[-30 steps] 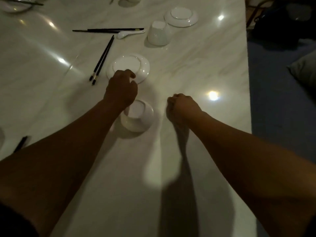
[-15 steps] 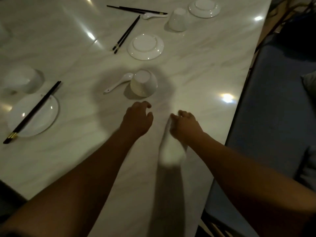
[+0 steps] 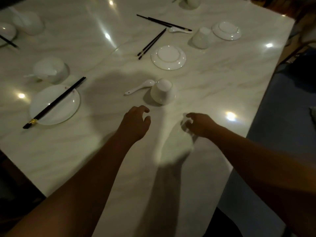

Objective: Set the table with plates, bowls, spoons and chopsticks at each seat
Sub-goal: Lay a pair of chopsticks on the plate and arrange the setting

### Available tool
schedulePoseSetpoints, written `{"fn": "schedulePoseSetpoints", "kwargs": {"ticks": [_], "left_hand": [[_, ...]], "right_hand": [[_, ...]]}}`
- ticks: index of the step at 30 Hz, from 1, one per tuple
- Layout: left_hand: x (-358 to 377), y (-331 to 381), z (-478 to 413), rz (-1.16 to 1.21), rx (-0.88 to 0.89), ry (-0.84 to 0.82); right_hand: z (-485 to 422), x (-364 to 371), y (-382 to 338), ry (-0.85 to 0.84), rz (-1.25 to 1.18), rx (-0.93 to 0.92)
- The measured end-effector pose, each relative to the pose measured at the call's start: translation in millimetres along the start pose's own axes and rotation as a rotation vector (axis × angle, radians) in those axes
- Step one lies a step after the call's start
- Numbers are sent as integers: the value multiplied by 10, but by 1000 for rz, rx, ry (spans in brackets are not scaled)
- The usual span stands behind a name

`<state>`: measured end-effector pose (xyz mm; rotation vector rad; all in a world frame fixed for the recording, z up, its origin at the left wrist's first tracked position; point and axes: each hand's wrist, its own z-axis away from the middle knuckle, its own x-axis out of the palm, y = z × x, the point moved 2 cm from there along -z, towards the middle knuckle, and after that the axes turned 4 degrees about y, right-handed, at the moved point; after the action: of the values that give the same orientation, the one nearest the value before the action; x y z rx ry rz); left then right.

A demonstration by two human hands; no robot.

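An upturned white bowl (image 3: 163, 91) stands near the middle of the table, a white spoon (image 3: 139, 88) lying just left of it. Beyond them an upturned plate (image 3: 168, 57) lies beside a pair of black chopsticks (image 3: 151, 43). My left hand (image 3: 136, 123) hovers just in front of the bowl, fingers loosely curled, holding nothing. My right hand (image 3: 199, 124) is a little to the right, also loosely curled and empty. At the left, a plate (image 3: 54, 105) carries chopsticks (image 3: 54, 102) across it, with a bowl (image 3: 51, 70) behind.
Farther back right lie another upturned bowl (image 3: 201, 37), a plate (image 3: 226, 30), a spoon (image 3: 180, 30) and chopsticks (image 3: 162, 23). More dishes (image 3: 6, 32) sit at the far left. The marble table's edge (image 3: 266, 93) runs along the right, with dark floor and chair legs beyond.
Both hands drew back from the bowl and plate toward me. The left hand let go near the bowl, and the spoon now shows beside it. The view swung left, revealing the left setting.
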<state>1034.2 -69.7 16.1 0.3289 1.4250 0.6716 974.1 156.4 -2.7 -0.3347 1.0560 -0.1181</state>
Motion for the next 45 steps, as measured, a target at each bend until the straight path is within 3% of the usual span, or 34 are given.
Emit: {"fn": "schedulePoseSetpoints", "kwargs": {"ticks": [7, 13, 20, 25, 31, 35, 41, 45], "left_hand": [[68, 501, -1062, 52, -36, 187], [273, 867, -2112, 45, -101, 194], [538, 803, -3155, 99, -446, 168], [627, 630, -3524, -49, -589, 226], [782, 755, -3701, -25, -731, 301], [692, 696, -3747, 274, -842, 306], [466, 945, -3433, 830, -709, 208], [480, 1314, -3072, 908, -553, 209]], "right_hand": [[-1527, -585, 213, 243, -151, -61], [-2528, -872, 405, 290, 48, -176], [-3330, -1168, 174, 65, 51, -324], [-3391, -1126, 279, 88, 35, -429], [-3418, -1129, 316, 39, 13, -468], [-3432, -1151, 384, 17, -20, -502], [-3316, -1364, 598, -65, -182, -443], [-2988, -1666, 580, -103, -616, -337]]}}
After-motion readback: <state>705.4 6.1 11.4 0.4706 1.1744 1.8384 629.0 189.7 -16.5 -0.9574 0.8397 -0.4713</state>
